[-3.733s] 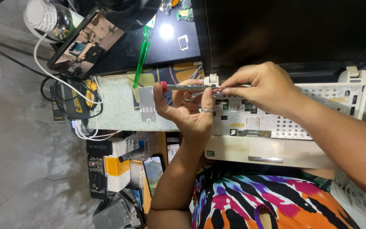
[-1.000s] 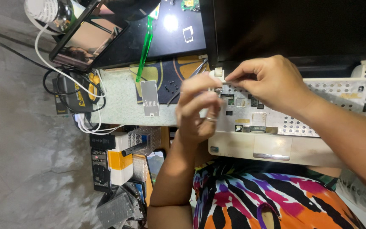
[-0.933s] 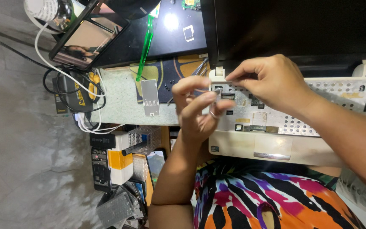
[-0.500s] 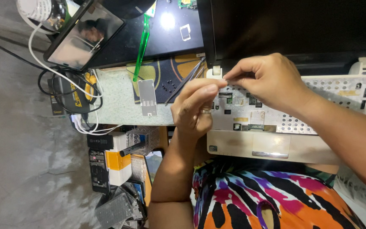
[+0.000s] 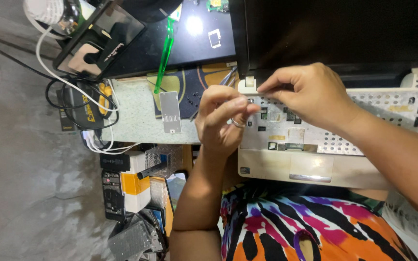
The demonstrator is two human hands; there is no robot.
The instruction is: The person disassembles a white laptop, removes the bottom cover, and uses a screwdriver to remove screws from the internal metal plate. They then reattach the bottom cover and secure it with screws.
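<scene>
**Both hands on the opened white laptop, hinge corner**

Landmark: the white laptop (image 5: 315,159), keyboard removed, perforated metal plate exposed, dark screen standing behind it.

- Right hand (image 5: 310,94): over the laptop's upper deck, fingers curled and pinched together next to the white hinge cap (image 5: 246,86). Looks like a pinch on something very small; too small to tell what it is.
- Left hand (image 5: 221,121): at the laptop's hinge-side edge, fingers bent, fingertips meeting the thumb close to the right hand's fingertips. Ring on one finger. Can't tell whether anything is held; nothing shows in it.
- The two hands' fingertips are just beside each other, above the small chips and openings near the hinge cap.

Away from the laptop, past the left hand:
- small grey rectangular cover plate (image 5: 170,112) lying flat on the speckled tabletop (image 5: 131,121)
- green plastic tool (image 5: 164,53) lying beyond that plate, tip toward it
- black tablet (image 5: 100,41) further out, tilted, with a white cable (image 5: 49,63) looping near it
- black-and-yellow device (image 5: 85,108) wrapped in cables at the tabletop's far edge
- boxes and loose parts piled below the tabletop edge
</scene>
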